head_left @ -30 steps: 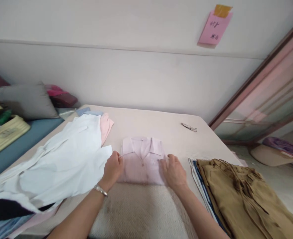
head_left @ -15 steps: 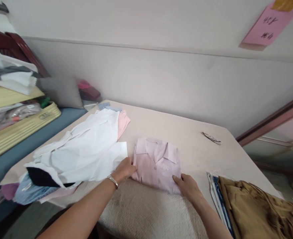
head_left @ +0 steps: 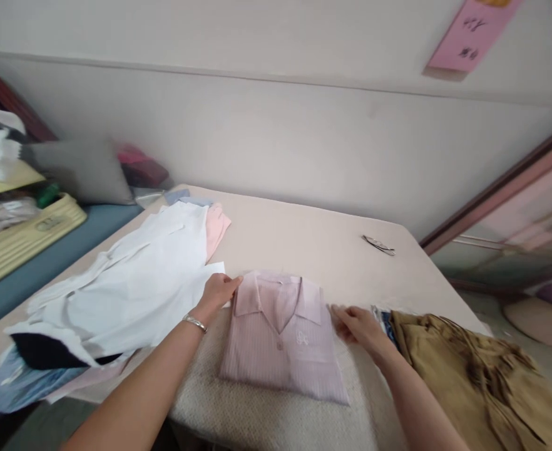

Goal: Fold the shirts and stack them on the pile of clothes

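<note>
Left hand apparently against lilac shirt

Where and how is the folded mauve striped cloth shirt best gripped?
Probably by both side edges of the shirt, one hand from each side: it lies flat, sides fairly straight. The left hand is at its far left corner, the right hand beside its right edge.

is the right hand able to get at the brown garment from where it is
Probably yes: the right hand is close to the brown garment, and nothing visible lies on top of it to block the fingers.
</note>
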Demonstrator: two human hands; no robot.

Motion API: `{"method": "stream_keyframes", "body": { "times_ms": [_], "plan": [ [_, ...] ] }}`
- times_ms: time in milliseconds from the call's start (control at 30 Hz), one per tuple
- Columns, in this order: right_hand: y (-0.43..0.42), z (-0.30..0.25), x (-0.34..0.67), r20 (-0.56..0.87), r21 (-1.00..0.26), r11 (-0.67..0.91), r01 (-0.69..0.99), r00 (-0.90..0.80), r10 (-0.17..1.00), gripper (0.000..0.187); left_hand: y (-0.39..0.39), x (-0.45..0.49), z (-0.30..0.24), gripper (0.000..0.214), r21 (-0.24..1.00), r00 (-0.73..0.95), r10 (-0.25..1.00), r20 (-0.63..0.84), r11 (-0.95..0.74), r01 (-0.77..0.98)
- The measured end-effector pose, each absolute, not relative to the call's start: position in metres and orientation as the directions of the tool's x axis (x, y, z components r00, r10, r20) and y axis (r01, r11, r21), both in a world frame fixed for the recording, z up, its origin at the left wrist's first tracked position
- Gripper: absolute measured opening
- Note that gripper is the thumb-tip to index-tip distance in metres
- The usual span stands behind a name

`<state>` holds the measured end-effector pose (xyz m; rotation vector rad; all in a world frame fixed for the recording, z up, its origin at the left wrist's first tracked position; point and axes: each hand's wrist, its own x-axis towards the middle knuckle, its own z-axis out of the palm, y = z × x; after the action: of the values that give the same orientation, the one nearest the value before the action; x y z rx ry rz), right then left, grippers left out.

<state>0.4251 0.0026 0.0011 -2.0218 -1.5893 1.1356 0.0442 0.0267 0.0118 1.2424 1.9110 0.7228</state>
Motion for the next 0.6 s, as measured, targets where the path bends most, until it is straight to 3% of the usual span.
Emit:
{"method": "stream_keyframes", "body": {
  "times_ms": [100,200,367,467,533,600],
  "plan": [
    [0.017,-0.004,0.415,-0.179,-0.661,-0.276,0.697,0.211,0.961,0.049,0.032,0.054,0.001,0.023,0.785,-0.298,0.944,-0.144,0.292,0.546],
    [0.02,-0.012,0.404,-0.083,-0.644,-0.244,0.725,0.25,0.965,0.041,0.033,0.058,-0.008,0.013,0.834,-0.295,0.948,-0.122,0.259,0.487],
    [0.018,-0.022,0.397,0.007,-0.743,-0.096,0.662,0.15,0.989,0.035,0.032,0.064,-0.011,0.015,0.938,-0.216,0.956,-0.201,0.251,0.24],
    [0.019,-0.023,0.398,0.018,-0.771,-0.043,0.636,0.09,0.996,0.035,0.031,0.066,-0.01,0.015,0.931,-0.177,0.96,-0.218,0.259,0.257],
    [0.019,-0.022,0.399,-0.011,-0.716,-0.081,0.693,0.105,0.994,0.031,0.031,0.067,-0.009,0.012,0.914,-0.196,0.957,-0.214,0.267,0.305],
    [0.017,-0.018,0.4,-0.042,-0.577,-0.156,0.802,0.162,0.986,0.024,0.031,0.067,-0.007,0.011,0.894,-0.234,0.954,-0.185,0.262,0.362]
  ]
}}
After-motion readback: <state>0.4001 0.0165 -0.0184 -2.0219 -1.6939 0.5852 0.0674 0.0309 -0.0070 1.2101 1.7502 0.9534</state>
